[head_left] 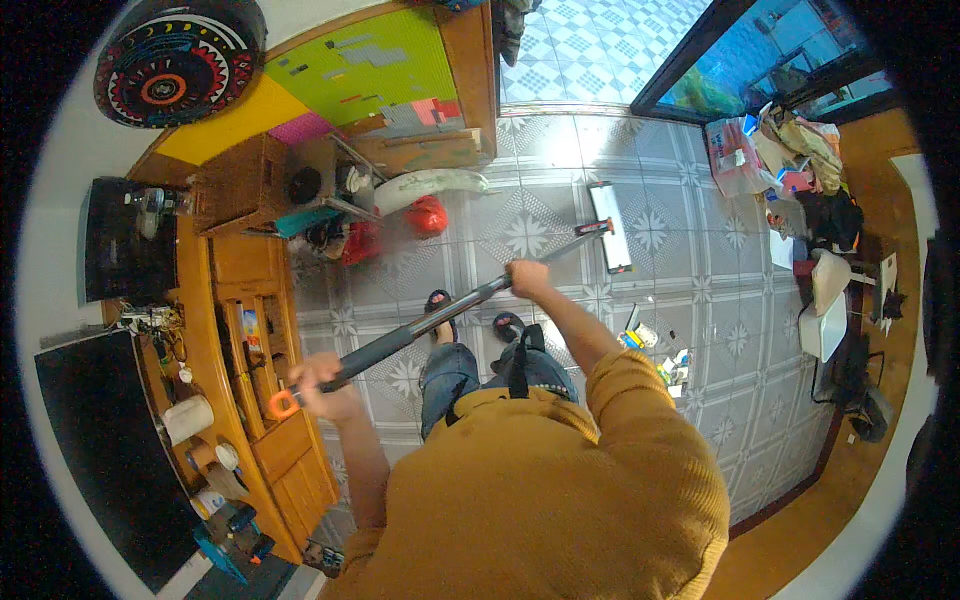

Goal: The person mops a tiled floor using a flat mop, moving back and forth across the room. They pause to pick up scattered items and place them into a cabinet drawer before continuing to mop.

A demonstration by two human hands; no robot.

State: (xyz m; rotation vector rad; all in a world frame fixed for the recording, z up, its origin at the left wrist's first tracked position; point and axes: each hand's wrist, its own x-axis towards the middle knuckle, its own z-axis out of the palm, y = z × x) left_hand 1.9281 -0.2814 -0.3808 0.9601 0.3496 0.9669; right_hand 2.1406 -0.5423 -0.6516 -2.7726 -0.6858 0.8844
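the left hand (322, 388) and the right hand (526, 277) are well apart, both clamped on one long mop (410, 335). the left is wrapped around the dark grip just beside the orange end (284, 404); the right is closed around the shaft farther along. the mop slants across the tiled floor (560, 400), its flat white head (611, 242) lying toward the floor's far edge, short of the doorway and right of the feet. the shaft passes in front of the sandals (508, 325).

the likeliest trouble seems to be at the left edge of the floor: the orange end appears close to the wooden cabinet (290, 470), so a wide pull could rap knuckles or grip against its front. whether they touch already, i cannot tell.

near the right foot lies a loose patch of scraps (675, 372); a quick sweep of the head that way could scatter them or drag bits along. toward the far left corner, a red bag (428, 215) and a long pale gourd (430, 188) sit on the floor, and a leftward swing might knock the bag or roll the gourd. at the far right corner, the heaped plastic box (735, 155) could shed its load if bumped.
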